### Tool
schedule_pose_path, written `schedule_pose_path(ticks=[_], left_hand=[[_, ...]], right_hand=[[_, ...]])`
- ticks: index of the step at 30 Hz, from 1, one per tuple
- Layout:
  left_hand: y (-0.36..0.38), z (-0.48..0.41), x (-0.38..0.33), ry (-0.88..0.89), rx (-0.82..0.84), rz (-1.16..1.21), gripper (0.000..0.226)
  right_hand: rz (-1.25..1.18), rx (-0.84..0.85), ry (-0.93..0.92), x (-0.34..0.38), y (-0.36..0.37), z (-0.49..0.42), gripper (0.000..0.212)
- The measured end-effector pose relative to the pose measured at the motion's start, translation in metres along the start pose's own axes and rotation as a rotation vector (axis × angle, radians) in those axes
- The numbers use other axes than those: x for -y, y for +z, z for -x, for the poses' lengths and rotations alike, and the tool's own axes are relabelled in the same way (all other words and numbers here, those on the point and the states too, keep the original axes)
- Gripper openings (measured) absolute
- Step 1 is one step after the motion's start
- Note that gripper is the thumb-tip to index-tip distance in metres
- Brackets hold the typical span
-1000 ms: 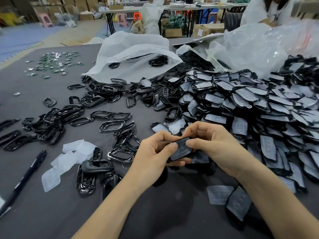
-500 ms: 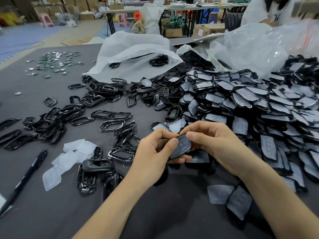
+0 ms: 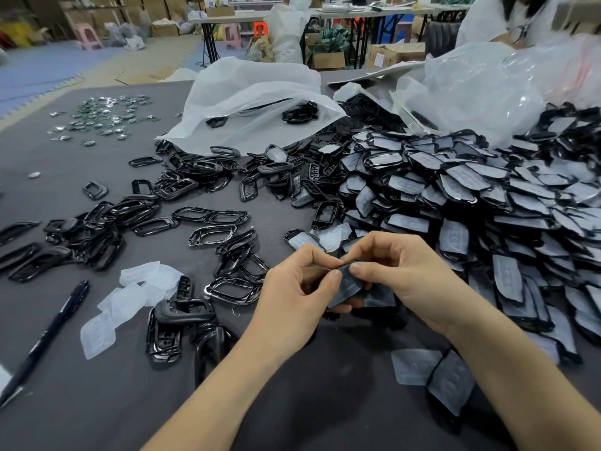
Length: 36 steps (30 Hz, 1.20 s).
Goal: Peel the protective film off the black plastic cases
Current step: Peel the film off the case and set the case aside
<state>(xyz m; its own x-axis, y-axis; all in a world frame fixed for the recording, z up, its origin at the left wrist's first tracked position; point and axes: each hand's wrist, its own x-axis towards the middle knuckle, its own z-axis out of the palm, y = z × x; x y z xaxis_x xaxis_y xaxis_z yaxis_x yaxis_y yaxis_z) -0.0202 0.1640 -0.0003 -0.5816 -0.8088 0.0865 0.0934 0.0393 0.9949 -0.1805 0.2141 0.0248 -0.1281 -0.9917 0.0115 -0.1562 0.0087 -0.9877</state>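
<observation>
A black plastic case (image 3: 347,284) with a cloudy film on its face is held above the table between both hands. My left hand (image 3: 294,294) grips its left edge, thumb on the face. My right hand (image 3: 403,275) pinches its top corner with thumb and forefinger. A big heap of film-covered black cases (image 3: 481,203) fills the right side. Bare black frames (image 3: 208,234) lie scattered at the centre left. Peeled films (image 3: 130,297) sit in a small pile at the left.
A dark pen (image 3: 48,333) lies at the left edge of the grey table (image 3: 97,402). White plastic bags (image 3: 250,102) sit at the back. Small metal parts (image 3: 104,115) are spread far left. Two filmed cases (image 3: 435,375) lie near my right forearm. A person in white (image 3: 500,17) is at the far right.
The case has tilted more upright and risen slightly. My right fingers have shifted to pinch its top corner, and my left thumb has slid up the face.
</observation>
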Motion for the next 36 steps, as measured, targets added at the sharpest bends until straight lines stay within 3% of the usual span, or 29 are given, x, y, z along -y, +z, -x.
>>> schedule_pose_path(ticks=[6, 16, 22, 29, 36], left_hand=[[-0.002, -0.002, 0.0, 0.039, -0.025, -0.043, 0.035], [0.0, -0.002, 0.005, 0.016, -0.068, -0.116, 0.017], [0.002, 0.0, 0.005, 0.062, -0.071, -0.254, 0.02], [0.003, -0.003, -0.005, 0.053, -0.145, 0.053, 0.011], [0.003, -0.003, -0.007, 0.092, -0.174, 0.069, 0.014]], right_hand=[[0.007, -0.032, -0.038, 0.001, 0.004, -0.001, 0.005], [0.06, -0.019, -0.065, 0.003, 0.013, -0.001, 0.018], [0.079, -0.022, -0.055, 0.002, 0.017, 0.0, 0.02], [-0.106, -0.233, -0.126, 0.001, 0.012, -0.003, 0.015], [-0.119, -0.249, -0.149, -0.001, 0.012, -0.003, 0.009]])
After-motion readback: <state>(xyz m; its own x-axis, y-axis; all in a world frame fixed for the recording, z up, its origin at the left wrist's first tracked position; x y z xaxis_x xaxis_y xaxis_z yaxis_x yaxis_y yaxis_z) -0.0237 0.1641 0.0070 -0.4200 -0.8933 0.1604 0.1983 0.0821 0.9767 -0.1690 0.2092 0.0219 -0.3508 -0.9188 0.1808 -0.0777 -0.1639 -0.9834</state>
